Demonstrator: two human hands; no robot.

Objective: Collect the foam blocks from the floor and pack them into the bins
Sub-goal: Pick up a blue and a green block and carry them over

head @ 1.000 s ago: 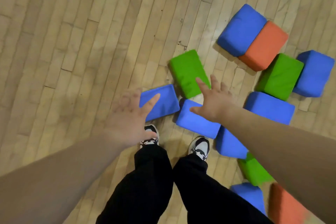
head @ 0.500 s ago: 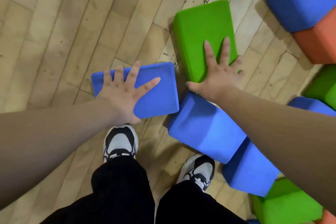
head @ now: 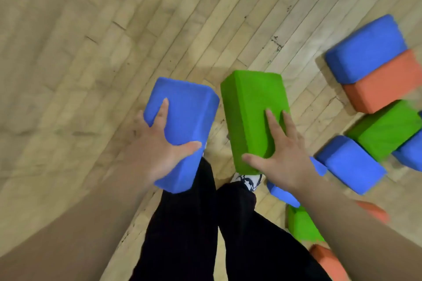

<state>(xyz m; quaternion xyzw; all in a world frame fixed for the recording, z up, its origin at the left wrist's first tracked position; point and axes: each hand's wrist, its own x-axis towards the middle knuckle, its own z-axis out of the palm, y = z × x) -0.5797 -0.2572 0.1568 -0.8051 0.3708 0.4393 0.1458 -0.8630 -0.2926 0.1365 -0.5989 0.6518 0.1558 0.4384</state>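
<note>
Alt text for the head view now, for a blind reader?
From above: the left hand grips a blue block and the right hand a green block, both held over a wooden floor. More blocks lie scattered at right.

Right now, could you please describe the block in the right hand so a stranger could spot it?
Above the black trousers, the right hand grips a green block. The left hand holds a blue block; other green blocks lie on the floor.
</note>
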